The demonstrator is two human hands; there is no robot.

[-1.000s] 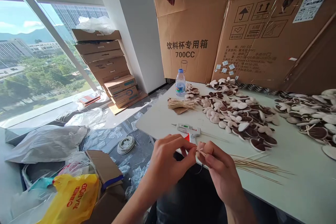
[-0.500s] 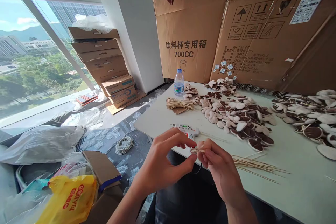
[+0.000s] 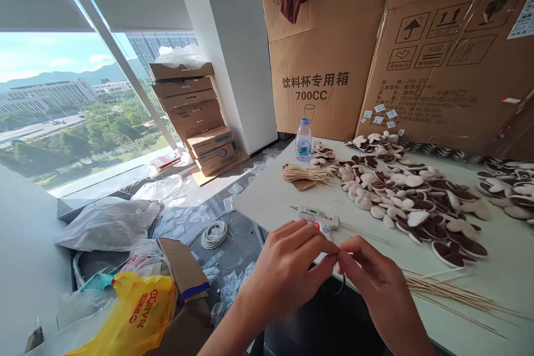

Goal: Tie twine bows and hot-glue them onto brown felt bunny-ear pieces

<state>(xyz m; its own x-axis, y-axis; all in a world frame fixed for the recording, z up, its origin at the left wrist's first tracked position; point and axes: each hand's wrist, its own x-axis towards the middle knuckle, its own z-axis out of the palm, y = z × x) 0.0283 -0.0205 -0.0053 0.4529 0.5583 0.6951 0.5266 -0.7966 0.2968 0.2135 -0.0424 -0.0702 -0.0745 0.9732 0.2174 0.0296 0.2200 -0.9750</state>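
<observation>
My left hand (image 3: 287, 270) and my right hand (image 3: 377, 283) meet fingertip to fingertip at the near edge of the white table (image 3: 271, 200). Both pinch a small thin pale piece between them, too small to name. Just beyond the hands lies a white glue gun (image 3: 319, 218). Thin wooden sticks (image 3: 450, 296) lie in a loose bundle right of my right hand. Several round brown and cream discs (image 3: 409, 200) cover the table's middle and right.
A water bottle (image 3: 303, 139) stands at the table's far left, with a bundle of straw-coloured cords (image 3: 306, 174) near it. Big cardboard boxes (image 3: 325, 61) wall the back. On the floor at left: a yellow bag (image 3: 133, 317), an open carton (image 3: 183, 272), plastic bags, a coiled cable (image 3: 214, 233).
The camera has shifted left and down, so the table sits further right in view. My fingertips have closed together; the small loop seen between them before is hidden now.
</observation>
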